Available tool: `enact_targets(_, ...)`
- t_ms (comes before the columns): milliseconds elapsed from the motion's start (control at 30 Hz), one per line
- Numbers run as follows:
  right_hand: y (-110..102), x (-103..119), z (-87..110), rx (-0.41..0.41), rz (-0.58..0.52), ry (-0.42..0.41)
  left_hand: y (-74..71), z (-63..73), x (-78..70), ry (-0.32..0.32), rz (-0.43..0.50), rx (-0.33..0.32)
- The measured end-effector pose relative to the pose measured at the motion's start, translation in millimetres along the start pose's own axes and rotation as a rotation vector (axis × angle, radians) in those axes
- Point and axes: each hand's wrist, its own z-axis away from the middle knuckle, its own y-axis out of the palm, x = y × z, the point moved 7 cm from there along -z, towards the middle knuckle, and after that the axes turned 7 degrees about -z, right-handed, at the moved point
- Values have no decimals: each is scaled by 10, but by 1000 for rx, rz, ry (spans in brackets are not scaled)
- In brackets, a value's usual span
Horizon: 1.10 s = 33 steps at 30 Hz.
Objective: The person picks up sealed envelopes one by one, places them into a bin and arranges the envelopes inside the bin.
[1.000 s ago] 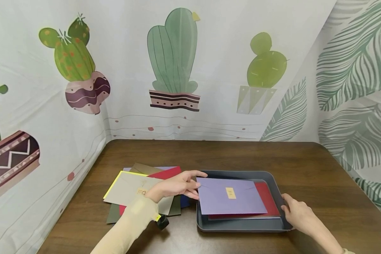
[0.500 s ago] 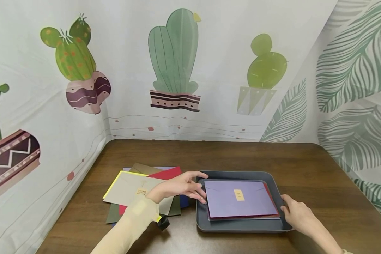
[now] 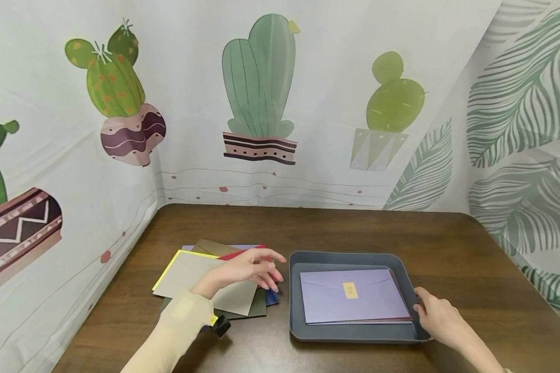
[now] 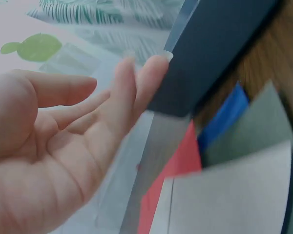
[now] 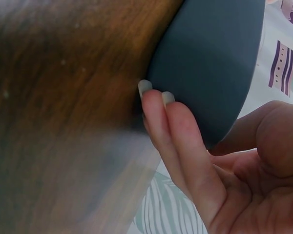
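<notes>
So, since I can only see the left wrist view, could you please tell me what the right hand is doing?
Observer: The right hand grips the right side of the dark tray.
Operator: Thank you; could you also tell me what lies uppermost inside it?
Observer: A purple envelope lies flat on top in there.
Operator: And would you kindly say whether that one carries any mark?
Observer: Yes, a pale yellow label sits near its middle; the print is too small to read.
</notes>
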Motion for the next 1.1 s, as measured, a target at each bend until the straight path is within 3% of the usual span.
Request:
enact_targets(167, -3, -4, 7, -3, -9, -1, -246, 176, 105, 8, -186, -93)
enact_targets(300, -7, -4, 12, -10, -11, -8, -461, 340, 220, -3, -270, -156)
enact_targets(733, -3, -22, 2, -7, 6, 1, -1066, 893, 449, -149, -645, -431)
enact_targets(967, -5, -13, 8, -24, 12, -16, -1261, 1107, 614, -232, -796, -530)
enact_targets(1100, -9, -11, 6, -26, 14, -19, -1309, 1195, 672, -276, -802, -557)
